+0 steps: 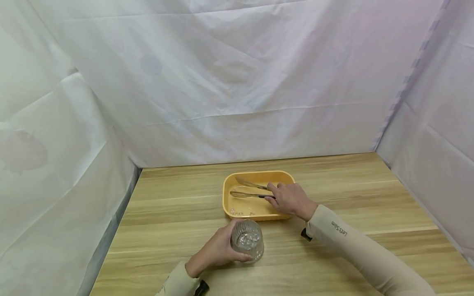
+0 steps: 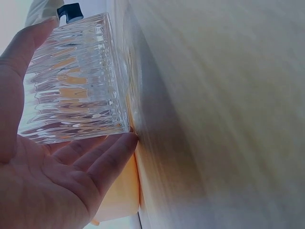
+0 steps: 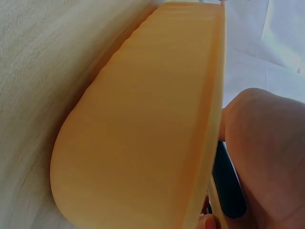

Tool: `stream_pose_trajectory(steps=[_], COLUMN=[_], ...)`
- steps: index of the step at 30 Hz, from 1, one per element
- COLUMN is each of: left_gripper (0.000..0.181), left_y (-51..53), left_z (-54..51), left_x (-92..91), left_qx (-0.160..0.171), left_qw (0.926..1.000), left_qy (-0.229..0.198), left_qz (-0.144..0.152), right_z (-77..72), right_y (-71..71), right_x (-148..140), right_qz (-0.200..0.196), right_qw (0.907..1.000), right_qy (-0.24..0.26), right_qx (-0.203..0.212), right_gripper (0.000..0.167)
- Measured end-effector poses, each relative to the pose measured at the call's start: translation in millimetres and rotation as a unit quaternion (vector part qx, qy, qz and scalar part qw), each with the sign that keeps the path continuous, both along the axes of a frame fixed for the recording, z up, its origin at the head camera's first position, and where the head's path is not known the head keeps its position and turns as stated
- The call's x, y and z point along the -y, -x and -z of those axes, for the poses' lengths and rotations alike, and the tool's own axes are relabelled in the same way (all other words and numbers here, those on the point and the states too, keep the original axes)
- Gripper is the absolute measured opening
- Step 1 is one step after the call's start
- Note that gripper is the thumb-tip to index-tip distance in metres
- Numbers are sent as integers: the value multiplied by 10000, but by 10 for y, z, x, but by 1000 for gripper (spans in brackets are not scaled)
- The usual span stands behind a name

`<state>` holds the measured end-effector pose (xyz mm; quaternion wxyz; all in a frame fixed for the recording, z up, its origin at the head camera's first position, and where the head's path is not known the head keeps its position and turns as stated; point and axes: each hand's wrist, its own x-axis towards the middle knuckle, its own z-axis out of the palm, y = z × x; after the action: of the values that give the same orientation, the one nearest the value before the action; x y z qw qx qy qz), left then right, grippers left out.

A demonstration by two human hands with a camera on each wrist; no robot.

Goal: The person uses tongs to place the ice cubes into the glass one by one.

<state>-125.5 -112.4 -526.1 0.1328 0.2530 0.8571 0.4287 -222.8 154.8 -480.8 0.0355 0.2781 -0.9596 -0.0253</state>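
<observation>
In the head view my left hand (image 1: 219,246) grips a clear ribbed glass (image 1: 247,238) from its left side, just in front of a yellow tray (image 1: 255,217). The left wrist view shows the thumb and fingers of the left hand (image 2: 52,183) around the glass (image 2: 76,86), low over the tabletop. My right hand (image 1: 290,200) reaches over the tray's right side and holds the handle ends of two long metal utensils (image 1: 242,194). A dark handle (image 3: 229,188) shows beside the right hand (image 3: 271,148) behind the tray wall (image 3: 138,124); its fingertips are mostly hidden.
Wood-patterned tabletop (image 1: 166,209) surrounds the tray. White cloth (image 1: 229,82) hangs behind the table and along both sides. Small clear marks or items (image 1: 237,213) show in the tray's front left corner.
</observation>
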Motion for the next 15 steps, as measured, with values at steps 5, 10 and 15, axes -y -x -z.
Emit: stream_pose_trajectory(steps=[5, 10, 15], left_gripper=[94, 94, 93], left_y=[1, 1, -3], left_z=[-2, -2, 6], left_x=[-1, 0, -5], left_qx=[4, -16, 32], left_qw=[10000, 10000, 10000], left_qy=[17, 40, -17], left_qz=[-38, -51, -48], right_z=[12, 23, 66], right_y=[16, 32, 47], right_x=[-3, 29, 85], right_qz=[-8, -152, -344], right_qw=[9999, 9997, 9988], right_qy=[-132, -124, 51], right_qx=[22, -154, -353], right_gripper=[33, 31, 27])
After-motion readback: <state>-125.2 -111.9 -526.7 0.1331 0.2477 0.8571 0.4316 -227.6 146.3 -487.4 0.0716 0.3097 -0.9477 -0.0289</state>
